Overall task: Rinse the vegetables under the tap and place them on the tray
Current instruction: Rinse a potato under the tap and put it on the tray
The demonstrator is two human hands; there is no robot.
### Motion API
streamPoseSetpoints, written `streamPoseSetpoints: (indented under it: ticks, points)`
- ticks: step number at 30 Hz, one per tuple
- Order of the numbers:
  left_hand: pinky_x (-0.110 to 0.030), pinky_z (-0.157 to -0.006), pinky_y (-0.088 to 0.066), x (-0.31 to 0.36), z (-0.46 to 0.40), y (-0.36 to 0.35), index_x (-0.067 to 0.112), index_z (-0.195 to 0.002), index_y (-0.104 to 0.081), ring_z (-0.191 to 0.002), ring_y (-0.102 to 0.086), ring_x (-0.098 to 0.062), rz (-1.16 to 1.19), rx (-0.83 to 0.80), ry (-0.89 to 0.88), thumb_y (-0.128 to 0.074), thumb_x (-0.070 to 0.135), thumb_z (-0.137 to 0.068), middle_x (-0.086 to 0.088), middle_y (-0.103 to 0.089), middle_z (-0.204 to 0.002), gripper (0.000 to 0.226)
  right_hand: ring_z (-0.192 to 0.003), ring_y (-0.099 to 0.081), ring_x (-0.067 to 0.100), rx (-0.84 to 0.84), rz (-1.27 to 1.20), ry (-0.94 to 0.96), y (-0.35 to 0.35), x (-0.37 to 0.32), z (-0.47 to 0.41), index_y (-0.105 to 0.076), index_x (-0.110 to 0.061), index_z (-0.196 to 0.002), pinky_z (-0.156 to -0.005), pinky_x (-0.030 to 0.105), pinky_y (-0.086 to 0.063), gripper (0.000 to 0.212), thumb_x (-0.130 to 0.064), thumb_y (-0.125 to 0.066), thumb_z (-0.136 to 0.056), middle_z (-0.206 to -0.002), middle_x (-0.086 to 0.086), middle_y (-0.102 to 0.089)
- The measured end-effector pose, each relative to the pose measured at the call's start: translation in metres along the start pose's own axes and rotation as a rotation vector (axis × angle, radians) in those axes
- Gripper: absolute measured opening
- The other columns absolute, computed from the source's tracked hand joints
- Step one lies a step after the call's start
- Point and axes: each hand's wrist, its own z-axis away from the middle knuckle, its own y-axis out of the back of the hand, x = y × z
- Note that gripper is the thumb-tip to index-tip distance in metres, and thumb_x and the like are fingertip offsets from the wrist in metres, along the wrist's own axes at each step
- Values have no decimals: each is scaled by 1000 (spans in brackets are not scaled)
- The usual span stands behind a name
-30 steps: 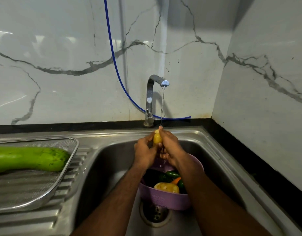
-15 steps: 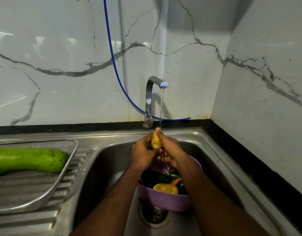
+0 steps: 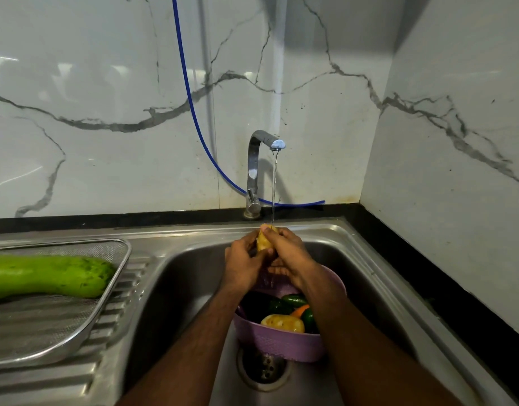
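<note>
— What step is this?

— Rinsing, I'd say. Both hands have a yellow potato (image 3: 263,241) up under the stream from the tap (image 3: 259,168), over the sink (image 3: 194,276).

— How's the grip?

— The left hand (image 3: 243,260) curls its fingers round one side and the right hand (image 3: 286,253) wraps the other, thumb across the front. Closed snugly, nothing spread.

— And next?

— Probably carrying it across to the mesh tray (image 3: 106,306) on the draining surface, beside the green gourd (image 3: 47,275) lying there. It looks wet, so it'll want a firm hold. More vegetables wait in the purple basket (image 3: 281,342) below.
</note>
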Motion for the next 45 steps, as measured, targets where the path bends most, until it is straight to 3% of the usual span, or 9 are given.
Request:
streamPoseSetpoints:
  ticks: [7,10,13,16,25,31,34,39,45]
  points:
    - [-21,-86,-54,3,1,-4,22,-126,-65,-94,-66,0,78,-4,86,-70,12,-90,9,-71,-110,38,-89,-74,28,13,-45,-97,13,-9,7,-63,-32,-105,-75,42,-64,25,-55,-64,-95,-108,14,-71]
    - [-34,-79,-61,4,0,-3,18,-122,-66,-84,-74,-17,307,37,242,-62,18,-97,-8,-76,-104,26,-71,-72,22,-53,-119,-137,20,-7,10,-64,-21,-119,-65,34,-62,31,-44,-65,-98,-100,16,-72]
    - [-31,-63,-62,13,3,1,19,-124,-60,-69,-73,-23,571,7,368,-54,22,-102,-19,-75,-100,23,-62,-65,16,-62,-148,-148,24,-7,10,-66,-14,-117,-54,27,-57,33,-40,-68,-97,-90,13,-71]
    - [-33,-67,-63,20,7,2,14,-122,-62,-73,-75,-25,700,-61,411,-52,22,-102,-25,-74,-101,23,-57,-64,14,-35,-153,-144,26,-6,9,-69,-9,-115,-50,25,-54,40,-44,-70,-95,-81,11,-72]
    - [-37,-73,-63,18,5,5,1,-125,-60,-76,-72,-27,719,-42,469,-56,17,-100,-25,-73,-93,30,-67,-68,19,-41,15,-6,22,-5,7,-71,-8,-107,-64,30,-58,40,-46,-68,-95,-84,13,-74]
    - [-39,-81,-62,22,10,2,6,-127,-62,-96,-69,-33,727,-62,441,-53,9,-100,-25,-70,-113,28,-54,-66,15,88,210,125,9,-3,6,-67,-10,-102,-50,26,-54,47,-52,-78,-85,-71,7,-75]
    - [-34,-76,-62,22,9,2,3,-126,-62,-87,-69,-28,752,-41,431,-56,10,-99,-24,-71,-110,28,-55,-64,14,-15,93,95,14,-3,5,-68,-8,-109,-52,26,-53,43,-45,-76,-89,-70,6,-73]
    - [-30,-65,-62,19,5,4,-3,-121,-60,-74,-73,-22,814,-40,481,-53,25,-102,-20,-74,-87,35,-61,-65,15,-123,-102,66,29,-2,7,-68,-6,-117,-58,26,-56,33,-34,-65,-99,-73,5,-69]
    - [-27,-55,-55,18,3,5,0,-107,-66,-60,-61,-15,667,-12,510,-49,57,-96,-8,-64,-71,61,-99,-72,28,36,-3,174,19,-1,0,-64,-11,-109,-87,51,-62,55,-61,-70,-86,-105,10,-75]
